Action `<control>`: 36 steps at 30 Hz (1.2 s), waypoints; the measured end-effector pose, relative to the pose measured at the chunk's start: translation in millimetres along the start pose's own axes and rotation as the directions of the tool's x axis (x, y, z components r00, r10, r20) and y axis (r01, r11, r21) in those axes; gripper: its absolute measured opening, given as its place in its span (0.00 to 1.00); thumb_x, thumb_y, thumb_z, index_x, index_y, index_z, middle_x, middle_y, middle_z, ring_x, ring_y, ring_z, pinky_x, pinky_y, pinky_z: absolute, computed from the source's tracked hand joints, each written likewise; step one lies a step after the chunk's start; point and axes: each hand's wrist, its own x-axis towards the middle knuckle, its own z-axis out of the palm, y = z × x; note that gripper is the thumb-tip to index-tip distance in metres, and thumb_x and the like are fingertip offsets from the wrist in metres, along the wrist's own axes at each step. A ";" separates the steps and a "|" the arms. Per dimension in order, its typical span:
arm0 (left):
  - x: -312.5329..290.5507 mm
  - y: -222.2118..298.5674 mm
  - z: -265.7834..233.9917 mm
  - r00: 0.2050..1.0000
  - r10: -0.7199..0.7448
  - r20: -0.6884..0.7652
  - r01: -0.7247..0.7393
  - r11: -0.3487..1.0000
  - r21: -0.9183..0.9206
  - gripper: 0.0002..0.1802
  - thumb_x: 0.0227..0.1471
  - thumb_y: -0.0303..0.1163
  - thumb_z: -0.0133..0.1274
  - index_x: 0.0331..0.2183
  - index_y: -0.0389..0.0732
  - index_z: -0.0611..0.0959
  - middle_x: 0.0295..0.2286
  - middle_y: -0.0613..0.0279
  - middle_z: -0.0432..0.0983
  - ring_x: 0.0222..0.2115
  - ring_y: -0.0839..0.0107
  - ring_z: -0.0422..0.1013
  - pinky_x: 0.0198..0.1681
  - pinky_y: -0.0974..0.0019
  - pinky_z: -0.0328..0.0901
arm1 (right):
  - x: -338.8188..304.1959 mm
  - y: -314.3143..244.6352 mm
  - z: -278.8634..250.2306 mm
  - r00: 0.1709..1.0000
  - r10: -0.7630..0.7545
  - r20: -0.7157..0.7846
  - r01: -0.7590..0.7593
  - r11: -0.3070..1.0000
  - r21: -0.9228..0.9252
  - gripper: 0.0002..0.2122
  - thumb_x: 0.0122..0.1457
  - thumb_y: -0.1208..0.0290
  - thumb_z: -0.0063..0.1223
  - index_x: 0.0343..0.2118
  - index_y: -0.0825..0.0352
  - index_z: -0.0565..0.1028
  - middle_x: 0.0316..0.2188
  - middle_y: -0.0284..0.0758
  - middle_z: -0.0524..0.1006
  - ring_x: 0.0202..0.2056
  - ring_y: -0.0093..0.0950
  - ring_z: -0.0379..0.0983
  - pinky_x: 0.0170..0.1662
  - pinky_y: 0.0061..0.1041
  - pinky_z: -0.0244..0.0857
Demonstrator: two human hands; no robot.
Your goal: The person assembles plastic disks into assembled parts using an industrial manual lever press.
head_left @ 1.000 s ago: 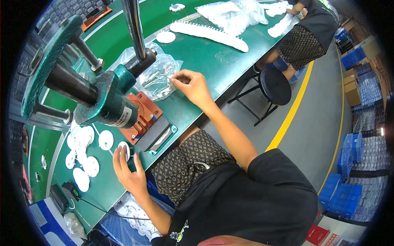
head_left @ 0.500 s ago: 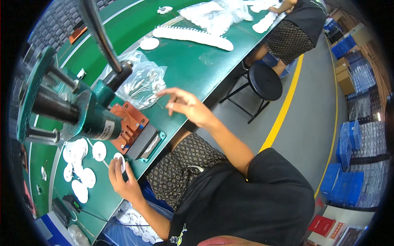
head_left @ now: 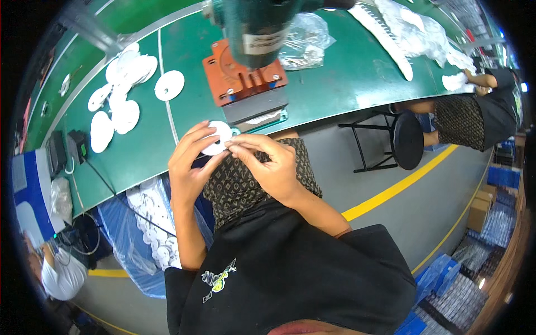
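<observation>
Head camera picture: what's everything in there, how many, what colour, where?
Table: one, green, upper half
Orange block: one, orange, on table
Press: one, green, above orange block
White disc: one, white, near table edge
Loose discs: several, white, table's left
Clear bag: one, transparent, right of block
Toothed strip: one, white, table's right
Stool: one, black, right
Blue bag: one, blue, below table
Co-workers: at least two, dark and white tops, both sides
Left hand: one, bare, holding white disc
Right hand: one, bare, at disc's edge

the press [head_left: 257, 25], blurred and cut off by the top edge, hides part of the jig [head_left: 219, 84] and bag [head_left: 310, 38]. the left hand [head_left: 188, 159] covers some of the disc [head_left: 222, 132]; whether the right hand [head_left: 271, 162] pinches anything is too small to tell.
</observation>
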 end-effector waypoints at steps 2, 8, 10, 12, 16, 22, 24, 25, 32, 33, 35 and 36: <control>-1.6 -0.4 -0.8 1.000 -0.012 -0.007 0.012 1.000 0.015 0.19 0.35 0.23 0.68 0.35 0.37 0.83 0.40 0.55 0.79 0.48 0.56 0.73 0.50 0.59 0.68 | 2.2 1.2 3.1 0.999 -0.030 0.029 0.033 0.996 -0.086 0.07 0.55 0.80 0.59 0.38 0.73 0.79 0.34 0.39 0.82 0.32 0.22 0.78 0.34 0.20 0.72; -0.5 0.8 -1.5 1.000 0.001 0.005 -0.001 1.000 0.000 0.17 0.36 0.23 0.68 0.34 0.36 0.83 0.40 0.55 0.79 0.48 0.56 0.73 0.50 0.58 0.67 | 7.5 -4.7 3.3 0.994 -0.111 0.015 0.112 0.968 -0.226 0.07 0.55 0.79 0.60 0.36 0.72 0.79 0.31 0.40 0.81 0.28 0.24 0.78 0.30 0.22 0.70; 3.6 3.2 0.2 1.000 -0.002 0.020 0.002 1.000 0.004 0.17 0.37 0.22 0.67 0.34 0.36 0.83 0.40 0.54 0.79 0.48 0.54 0.73 0.51 0.58 0.67 | 11.0 -0.3 -3.0 0.968 -0.243 0.057 0.248 0.904 -0.349 0.08 0.54 0.78 0.60 0.37 0.71 0.79 0.30 0.38 0.80 0.29 0.28 0.79 0.31 0.25 0.71; -0.3 1.2 -4.2 0.999 -0.019 0.034 0.018 1.000 0.026 0.17 0.37 0.21 0.65 0.35 0.36 0.83 0.40 0.53 0.79 0.48 0.53 0.72 0.52 0.57 0.65 | 17.6 -4.9 1.8 0.892 -0.405 0.201 0.451 0.759 -0.470 0.12 0.53 0.77 0.58 0.41 0.69 0.76 0.27 0.38 0.78 0.29 0.33 0.77 0.31 0.30 0.70; -11.3 -3.9 -4.7 0.991 -0.135 0.016 0.134 0.991 0.021 0.33 0.42 0.22 0.62 0.52 0.34 0.73 0.47 0.50 0.75 0.52 0.56 0.69 0.57 0.57 0.59 | 24.5 -0.8 7.9 0.828 -0.437 0.351 0.560 0.676 -0.479 0.11 0.48 0.73 0.54 0.36 0.66 0.72 0.27 0.35 0.73 0.33 0.35 0.73 0.37 0.34 0.67; -8.8 1.5 1.3 0.995 -0.085 0.047 0.083 0.996 0.034 0.25 0.50 0.23 0.56 0.51 0.32 0.73 0.47 0.49 0.76 0.53 0.54 0.68 0.58 0.55 0.58 | 15.6 4.9 -2.6 0.763 -0.566 0.313 0.647 0.670 -0.364 0.08 0.52 0.68 0.58 0.31 0.67 0.75 0.37 0.32 0.75 0.41 0.31 0.71 0.42 0.30 0.66; -13.3 14.7 -2.3 0.998 -0.058 0.040 0.050 0.983 0.175 0.12 0.51 0.18 0.53 0.39 0.32 0.83 0.45 0.49 0.77 0.51 0.51 0.69 0.56 0.54 0.61 | 9.2 3.2 -27.2 0.780 -0.567 0.264 0.625 0.686 -0.373 0.07 0.55 0.69 0.58 0.30 0.68 0.76 0.40 0.34 0.77 0.39 0.33 0.74 0.41 0.31 0.68; -11.8 19.5 -5.1 0.999 0.001 0.047 -0.011 0.980 0.199 0.13 0.52 0.19 0.52 0.41 0.33 0.82 0.46 0.50 0.77 0.53 0.52 0.68 0.57 0.55 0.59 | 7.3 3.6 -42.6 0.786 -0.597 0.158 0.594 0.659 -0.461 0.05 0.55 0.72 0.57 0.30 0.68 0.77 0.37 0.35 0.78 0.37 0.34 0.75 0.39 0.32 0.69; 10.9 50.9 -6.2 0.939 0.327 -0.107 -0.307 0.937 0.169 0.10 0.49 0.24 0.57 0.37 0.36 0.84 0.41 0.51 0.76 0.51 0.45 0.67 0.55 0.47 0.60 | 52.4 9.9 -114.6 0.916 -0.366 -0.162 0.143 0.678 -0.721 0.11 0.51 0.76 0.61 0.39 0.67 0.78 0.37 0.40 0.77 0.40 0.37 0.73 0.44 0.32 0.67; 20.8 52.3 -1.4 0.942 0.327 -0.080 -0.303 0.927 0.223 0.12 0.48 0.23 0.58 0.38 0.37 0.84 0.42 0.52 0.76 0.52 0.47 0.67 0.56 0.48 0.60 | 58.0 14.5 -110.4 0.916 -0.370 -0.156 0.157 0.687 -0.710 0.11 0.51 0.76 0.61 0.39 0.67 0.78 0.37 0.40 0.77 0.40 0.37 0.73 0.44 0.32 0.67; 40.4 53.8 7.8 0.955 0.286 -0.078 -0.254 0.925 0.282 0.15 0.45 0.21 0.59 0.39 0.38 0.85 0.44 0.55 0.77 0.53 0.50 0.67 0.56 0.50 0.60 | 63.8 23.2 -100.2 0.912 -0.367 -0.182 0.147 0.709 -0.690 0.12 0.52 0.77 0.59 0.41 0.68 0.77 0.38 0.40 0.77 0.41 0.36 0.73 0.44 0.32 0.67; 49.0 52.1 11.7 0.963 0.247 -0.110 -0.207 0.935 0.287 0.17 0.42 0.20 0.61 0.39 0.39 0.85 0.44 0.57 0.77 0.53 0.50 0.67 0.56 0.50 0.61 | 63.5 26.5 -93.8 0.911 -0.372 -0.177 0.160 0.715 -0.680 0.12 0.52 0.77 0.59 0.41 0.68 0.77 0.38 0.40 0.77 0.41 0.36 0.73 0.44 0.32 0.67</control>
